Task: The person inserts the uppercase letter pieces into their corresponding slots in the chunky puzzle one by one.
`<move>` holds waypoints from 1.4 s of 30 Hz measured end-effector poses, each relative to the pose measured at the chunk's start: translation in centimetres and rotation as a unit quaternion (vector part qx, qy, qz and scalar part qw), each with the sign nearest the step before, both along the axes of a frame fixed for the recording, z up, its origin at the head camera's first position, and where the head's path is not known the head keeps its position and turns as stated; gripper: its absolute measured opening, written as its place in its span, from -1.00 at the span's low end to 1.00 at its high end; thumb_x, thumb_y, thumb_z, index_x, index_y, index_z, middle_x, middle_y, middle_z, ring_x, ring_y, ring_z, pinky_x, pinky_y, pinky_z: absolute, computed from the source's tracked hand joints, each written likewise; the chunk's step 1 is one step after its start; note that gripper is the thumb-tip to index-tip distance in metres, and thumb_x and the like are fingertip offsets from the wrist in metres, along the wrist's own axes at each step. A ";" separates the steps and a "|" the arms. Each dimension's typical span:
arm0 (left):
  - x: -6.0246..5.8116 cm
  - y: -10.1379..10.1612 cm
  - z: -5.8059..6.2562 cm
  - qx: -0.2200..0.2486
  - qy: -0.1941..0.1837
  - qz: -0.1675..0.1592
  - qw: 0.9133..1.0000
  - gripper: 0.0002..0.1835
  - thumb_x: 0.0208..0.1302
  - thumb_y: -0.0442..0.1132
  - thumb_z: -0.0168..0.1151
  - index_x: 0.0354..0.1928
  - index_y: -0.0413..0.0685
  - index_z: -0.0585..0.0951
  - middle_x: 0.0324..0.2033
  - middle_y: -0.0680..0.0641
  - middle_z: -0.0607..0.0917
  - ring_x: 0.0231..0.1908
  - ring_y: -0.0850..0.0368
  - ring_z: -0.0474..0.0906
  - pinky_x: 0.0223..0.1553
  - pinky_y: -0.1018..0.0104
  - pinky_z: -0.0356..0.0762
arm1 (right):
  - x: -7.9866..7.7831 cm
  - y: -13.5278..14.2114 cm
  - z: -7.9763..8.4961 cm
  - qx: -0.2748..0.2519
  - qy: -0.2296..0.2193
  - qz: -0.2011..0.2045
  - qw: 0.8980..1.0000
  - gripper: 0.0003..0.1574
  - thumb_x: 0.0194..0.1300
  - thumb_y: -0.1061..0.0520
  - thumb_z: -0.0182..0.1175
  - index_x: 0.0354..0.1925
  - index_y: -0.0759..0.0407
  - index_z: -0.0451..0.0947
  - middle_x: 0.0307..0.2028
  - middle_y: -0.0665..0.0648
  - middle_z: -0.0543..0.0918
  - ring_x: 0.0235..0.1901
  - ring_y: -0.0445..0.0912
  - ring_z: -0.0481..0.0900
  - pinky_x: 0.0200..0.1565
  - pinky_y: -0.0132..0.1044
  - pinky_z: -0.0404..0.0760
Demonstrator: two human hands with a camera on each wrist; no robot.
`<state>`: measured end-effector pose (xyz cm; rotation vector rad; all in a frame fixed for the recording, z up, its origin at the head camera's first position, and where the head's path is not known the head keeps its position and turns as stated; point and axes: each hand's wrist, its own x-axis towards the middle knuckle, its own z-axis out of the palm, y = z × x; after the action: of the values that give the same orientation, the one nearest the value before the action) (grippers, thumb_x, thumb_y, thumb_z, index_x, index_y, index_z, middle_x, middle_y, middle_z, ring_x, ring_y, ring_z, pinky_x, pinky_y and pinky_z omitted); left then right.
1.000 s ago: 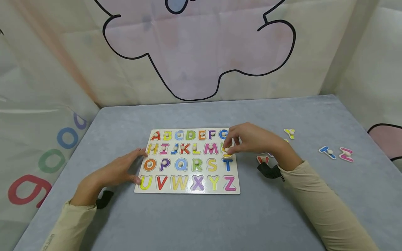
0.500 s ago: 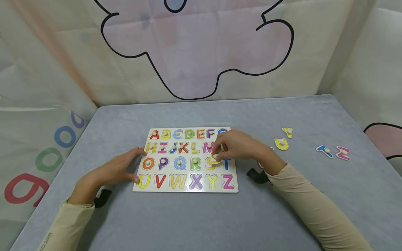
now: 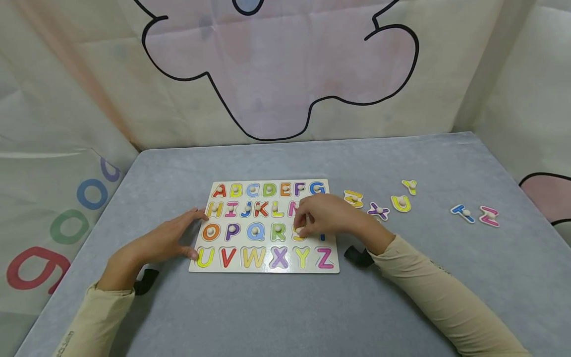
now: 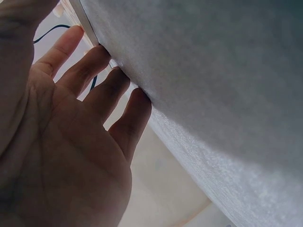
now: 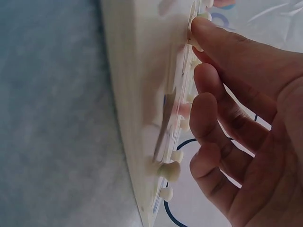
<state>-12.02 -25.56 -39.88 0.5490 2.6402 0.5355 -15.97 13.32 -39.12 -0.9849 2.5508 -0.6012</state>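
Observation:
A white alphabet puzzle board (image 3: 217,260) lies on the table, knobbed letters filling its upper rows. My left hand (image 3: 162,240) touches its left edge, thumb near the lower corner. In the left wrist view, extended fingers (image 4: 135,113) meet the board's side. Over the third row, my right hand (image 3: 327,215) pinches a yellow letter S puzzle piece (image 3: 297,238) by its knob, at the S slot. Thumb and index finger hold the knob (image 5: 195,41) in the right wrist view, the other fingers curled loosely. The hand hides part of the second row's right end.
Right of the board lie loose knobbed letters: a W-like yellow one (image 3: 354,199), a purple X (image 3: 378,211), a yellow U (image 3: 401,204), a yellow Y (image 3: 409,187), a blue T (image 3: 462,213) and a pink Z (image 3: 489,216). A printed curtain (image 3: 267,109) hangs behind the table.
The right hand has carried the yellow S piece left and down from the second row's right end to the S slot. The left hand stays at the board's edge.

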 end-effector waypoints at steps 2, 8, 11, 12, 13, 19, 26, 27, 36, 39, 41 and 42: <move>0.0 0.0 0.0 0.000 -0.001 0.001 1.000 -0.03 -0.13 0.03 0.58 0.33 0.04 0.27 0.46 -0.30 0.23 0.38 -0.33 0.26 0.32 -0.33 0.29 | 0.0 0.0 0.0 0.002 0.001 -0.002 1.000 -0.88 0.10 0.01 0.50 -0.35 -0.17 0.74 -0.38 -0.19 0.62 -0.43 -0.28 0.46 -0.35 -0.40 0.42; -0.1 0.1 0.0 -0.002 -0.005 0.007 1.000 -0.03 -0.12 0.03 0.58 0.33 0.04 0.26 0.47 -0.31 0.22 0.38 -0.33 0.25 0.31 -0.33 0.29 | 0.0 -0.1 0.0 0.003 -0.004 -0.003 1.000 -0.89 0.11 0.00 0.50 -0.34 -0.16 0.75 -0.38 -0.18 0.62 -0.42 -0.28 0.46 -0.34 -0.40 0.42; 0.0 0.0 0.0 -0.002 -0.008 0.007 1.000 -0.03 -0.12 0.02 0.58 0.33 0.04 0.26 0.47 -0.30 0.21 0.39 -0.32 0.24 0.32 -0.33 0.28 | 0.0 -0.1 -0.1 0.001 -0.003 -0.002 1.000 -0.89 0.11 0.01 0.50 -0.34 -0.16 0.75 -0.38 -0.18 0.63 -0.42 -0.28 0.46 -0.35 -0.40 0.42; 0.0 0.0 0.0 -0.002 -0.008 0.007 1.000 -0.03 -0.12 0.02 0.58 0.33 0.04 0.25 0.47 -0.29 0.21 0.39 -0.31 0.24 0.33 -0.32 0.28 | 0.0 0.0 -0.1 0.001 -0.002 -0.002 1.000 -0.89 0.11 0.00 0.50 -0.34 -0.16 0.75 -0.38 -0.19 0.63 -0.42 -0.29 0.46 -0.35 -0.40 0.42; 0.0 0.0 0.0 -0.001 -0.008 0.006 1.000 -0.03 -0.12 0.02 0.58 0.33 0.04 0.25 0.47 -0.28 0.21 0.39 -0.31 0.24 0.33 -0.32 0.28 | 0.0 0.0 -0.1 0.002 -0.001 -0.001 1.000 -0.89 0.11 0.00 0.50 -0.33 -0.17 0.75 -0.38 -0.20 0.63 -0.42 -0.29 0.46 -0.34 -0.40 0.43; 0.0 -0.1 0.1 0.005 -0.007 0.000 1.000 -0.04 -0.11 0.03 0.57 0.33 0.04 0.26 0.47 -0.29 0.21 0.39 -0.32 0.24 0.32 -0.33 0.28 | -0.3 0.8 0.5 0.002 -0.007 -0.001 1.000 -0.81 0.11 -0.03 0.50 -0.24 -0.17 0.76 -0.31 -0.21 0.64 -0.39 -0.27 0.49 -0.30 -0.37 0.48; 0.0 0.0 0.1 0.005 -0.005 0.001 1.000 -0.05 -0.11 0.04 0.56 0.32 0.04 0.27 0.46 -0.32 0.22 0.35 -0.32 0.28 0.30 -0.33 0.31 | -1.2 4.0 3.2 -0.027 0.022 -0.040 0.999 -0.70 0.15 0.03 0.47 -0.10 -0.06 0.76 -0.24 -0.10 0.68 -0.32 -0.19 0.53 -0.29 -0.30 0.51; 0.0 0.0 0.1 0.006 -0.005 0.000 1.000 -0.05 -0.11 0.04 0.56 0.32 0.03 0.27 0.45 -0.32 0.22 0.35 -0.33 0.28 0.29 -0.33 0.31 | -1.3 4.6 3.6 -0.032 0.028 -0.047 0.998 -0.70 0.15 0.04 0.47 -0.09 -0.07 0.76 -0.23 -0.09 0.68 -0.31 -0.17 0.53 -0.30 -0.29 0.51; 0.0 0.1 0.1 0.002 -0.009 0.007 1.000 -0.04 -0.12 0.03 0.57 0.32 0.03 0.27 0.45 -0.33 0.22 0.35 -0.33 0.27 0.30 -0.34 0.29 | -2.1 9.3 5.5 -0.041 0.068 -0.106 0.991 -0.72 0.18 0.06 0.45 -0.09 -0.13 0.75 -0.21 -0.07 0.69 -0.31 -0.17 0.52 -0.37 -0.32 0.53; 0.0 0.1 0.1 0.002 -0.011 0.010 1.000 -0.03 -0.14 0.03 0.58 0.32 0.02 0.27 0.45 -0.34 0.22 0.35 -0.33 0.27 0.30 -0.34 0.29 | -2.3 10.4 5.9 -0.047 0.075 -0.118 0.989 -0.72 0.18 0.07 0.45 -0.10 -0.16 0.75 -0.24 -0.10 0.68 -0.31 -0.17 0.52 -0.35 -0.32 0.53; -0.1 0.1 0.1 0.001 -0.012 0.011 1.000 -0.03 -0.14 0.03 0.58 0.32 0.03 0.27 0.45 -0.35 0.22 0.36 -0.34 0.26 0.30 -0.35 0.28 | -2.4 11.1 6.1 -0.049 0.080 -0.127 0.988 -0.71 0.18 0.07 0.45 -0.10 -0.18 0.74 -0.26 -0.13 0.67 -0.31 -0.17 0.52 -0.34 -0.32 0.53; -0.1 0.1 0.1 0.002 -0.012 0.010 1.000 -0.03 -0.14 0.03 0.58 0.32 0.02 0.27 0.45 -0.34 0.22 0.36 -0.34 0.26 0.31 -0.35 0.28 | -2.4 11.5 6.2 -0.050 0.083 -0.131 0.987 -0.71 0.19 0.07 0.45 -0.10 -0.19 0.74 -0.26 -0.14 0.67 -0.31 -0.17 0.52 -0.34 -0.33 0.53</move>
<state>-12.09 -25.48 -39.79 0.5144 2.6242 0.5499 -18.37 24.82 -32.92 -0.7635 2.8506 -0.7524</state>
